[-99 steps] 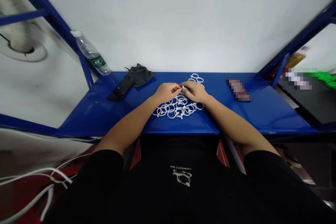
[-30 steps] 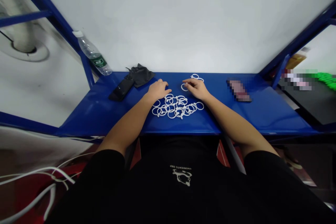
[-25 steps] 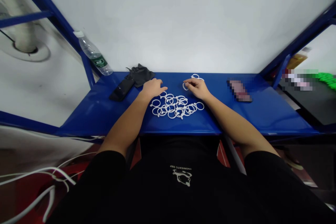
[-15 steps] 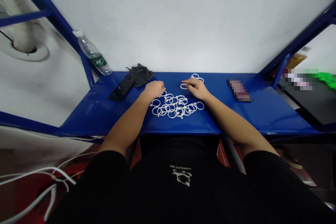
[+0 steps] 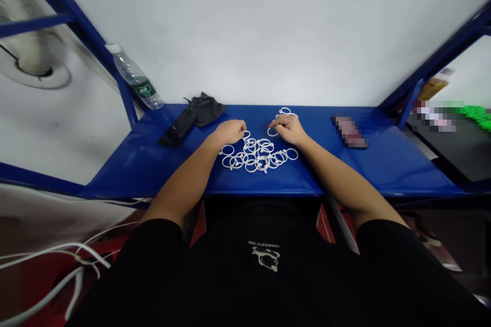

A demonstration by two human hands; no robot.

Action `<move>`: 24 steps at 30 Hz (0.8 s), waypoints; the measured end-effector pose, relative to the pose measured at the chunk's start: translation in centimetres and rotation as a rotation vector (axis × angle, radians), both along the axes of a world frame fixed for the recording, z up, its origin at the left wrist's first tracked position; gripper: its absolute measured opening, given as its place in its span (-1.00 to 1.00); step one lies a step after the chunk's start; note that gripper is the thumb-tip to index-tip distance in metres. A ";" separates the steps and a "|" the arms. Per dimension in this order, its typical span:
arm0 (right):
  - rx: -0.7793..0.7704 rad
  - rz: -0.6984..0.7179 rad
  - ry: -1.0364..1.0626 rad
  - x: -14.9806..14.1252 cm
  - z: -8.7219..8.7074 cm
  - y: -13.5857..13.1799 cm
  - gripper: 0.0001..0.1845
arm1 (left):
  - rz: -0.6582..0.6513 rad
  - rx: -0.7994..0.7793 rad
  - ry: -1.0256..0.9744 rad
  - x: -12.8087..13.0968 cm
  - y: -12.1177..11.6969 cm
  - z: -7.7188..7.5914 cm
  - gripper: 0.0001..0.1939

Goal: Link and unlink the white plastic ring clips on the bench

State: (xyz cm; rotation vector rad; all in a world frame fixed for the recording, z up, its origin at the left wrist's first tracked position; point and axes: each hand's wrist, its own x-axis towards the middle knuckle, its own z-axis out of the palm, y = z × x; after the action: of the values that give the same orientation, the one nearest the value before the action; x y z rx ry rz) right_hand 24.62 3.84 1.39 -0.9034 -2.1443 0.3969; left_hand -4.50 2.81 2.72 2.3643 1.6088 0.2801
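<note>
A pile of white rings with small knobs [image 5: 251, 165] lies on the blue tabletop [image 5: 126, 163]. My left hand [image 5: 229, 132] is at the pile's far left edge, its fingers closed at the rim of a white ring [image 5: 246, 135]. Beyond the pile on the right, my right hand [image 5: 288, 127] pinches another white ring [image 5: 272, 132] between thumb and forefinger, low over the table. Behind that hand sit a few more rings [image 5: 284, 111], partly covered by it. The fingertips of both hands are small in view.
A black phone [image 5: 178, 130] and a crumpled black pouch [image 5: 205, 109] lie to the left. A clear bottle with a green label [image 5: 138, 82] leans in the back left corner. On the right is a blurred-out phone [image 5: 350, 132]. Blue frame posts [image 5: 410, 104] and a white wall [image 5: 253, 36] bound the table.
My left hand has shifted slightly right, and the ring at its fingers moved right with it. The ring in my right hand has moved a little right and nearer to me.
</note>
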 end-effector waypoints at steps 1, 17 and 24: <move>0.002 -0.001 -0.007 0.0 0.1 -0.1 -0.65 | 0.001 -0.005 0.007 0.1 -0.1 0.1 -0.85; 0.188 -0.084 -0.179 0.3 0.0 -0.1 -0.55 | 0.098 0.102 -0.173 1.7 -1.0 0.7 -0.85; 0.118 -0.321 -0.162 2.2 -0.7 1.6 -0.59 | 0.015 0.136 -0.247 2.0 -1.4 0.7 -0.87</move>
State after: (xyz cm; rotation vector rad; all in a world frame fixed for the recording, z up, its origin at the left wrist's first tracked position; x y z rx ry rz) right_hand 26.79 5.41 0.65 -1.2208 -2.0919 0.0368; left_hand -2.48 1.38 3.42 2.3065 1.5343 0.6760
